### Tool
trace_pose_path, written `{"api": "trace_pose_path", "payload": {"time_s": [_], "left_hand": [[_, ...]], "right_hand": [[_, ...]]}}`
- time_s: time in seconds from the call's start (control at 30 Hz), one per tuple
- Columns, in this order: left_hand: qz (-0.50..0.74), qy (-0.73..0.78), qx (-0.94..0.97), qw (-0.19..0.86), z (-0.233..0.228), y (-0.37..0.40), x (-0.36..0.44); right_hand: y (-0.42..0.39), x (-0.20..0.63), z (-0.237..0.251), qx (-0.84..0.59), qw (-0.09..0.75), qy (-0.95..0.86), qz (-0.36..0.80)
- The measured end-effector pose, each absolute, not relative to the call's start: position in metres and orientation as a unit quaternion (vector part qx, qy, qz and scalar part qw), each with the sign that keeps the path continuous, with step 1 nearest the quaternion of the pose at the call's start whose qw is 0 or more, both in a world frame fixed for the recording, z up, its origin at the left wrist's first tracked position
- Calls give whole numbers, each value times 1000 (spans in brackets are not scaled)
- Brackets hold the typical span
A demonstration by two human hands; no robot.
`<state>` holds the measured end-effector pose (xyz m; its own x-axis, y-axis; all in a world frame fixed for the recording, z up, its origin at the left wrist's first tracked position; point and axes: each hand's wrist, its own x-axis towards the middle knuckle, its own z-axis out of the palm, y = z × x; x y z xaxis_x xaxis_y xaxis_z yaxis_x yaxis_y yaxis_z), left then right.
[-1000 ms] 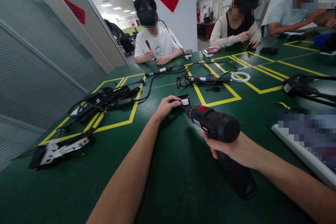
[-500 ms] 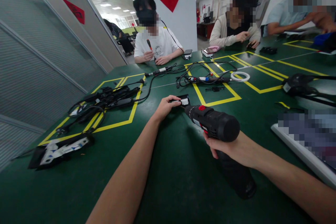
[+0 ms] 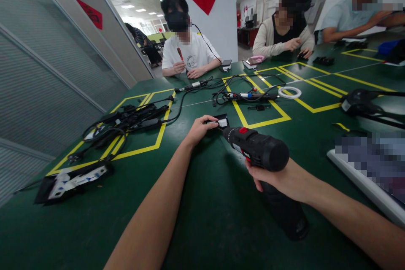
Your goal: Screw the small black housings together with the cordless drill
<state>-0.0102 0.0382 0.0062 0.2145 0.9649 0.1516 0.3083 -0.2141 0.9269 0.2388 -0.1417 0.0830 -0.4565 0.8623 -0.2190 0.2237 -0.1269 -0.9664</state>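
My right hand [image 3: 278,181] grips a black cordless drill [image 3: 257,148] with a red switch, its nose pointing away from me toward a small black device [image 3: 221,121] with a white label. That device lies flat on the green table [image 3: 205,219]. My left hand [image 3: 200,128] presses on its left side, fingers curled over its edge. The drill's tip meets the device near my left fingertips.
A tangle of black cables and adapters [image 3: 133,118] lies to the left, an opened black part [image 3: 71,180] nearer me. Tools, wires and a white ring [image 3: 289,92] lie beyond. A white tray edge [image 3: 363,181] is at right. Three people sit across the table.
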Motion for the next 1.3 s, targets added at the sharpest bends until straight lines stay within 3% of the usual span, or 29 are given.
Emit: {"api": "trace_pose_path", "payload": {"time_s": [1.3], "left_hand": [[408, 471, 670, 403, 5, 39, -11]], "right_hand": [[-140, 239, 81, -457, 257, -603, 601]]}}
